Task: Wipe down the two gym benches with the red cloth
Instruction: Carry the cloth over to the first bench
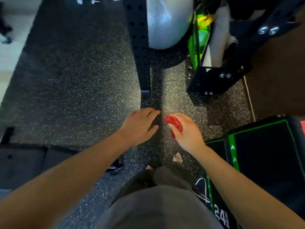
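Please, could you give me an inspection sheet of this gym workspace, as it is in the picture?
Surface: dark speckled floor.
Job's things: red cloth bunched in the right hand; no bench plainly seen.
Clutter: grey ball, green bands, black box with green edging at the right.
Hands: left hand open over the floor; right hand grips the cloth.
Cables: nothing seen.
Surroundings: black post with holes; black bracket with bolts.

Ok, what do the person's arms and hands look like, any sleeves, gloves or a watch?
The left forearm and right forearm are bare to the picture's edge, so no sleeves show. The left hand and right hand wear no gloves, and neither wrist carries a watch or band.
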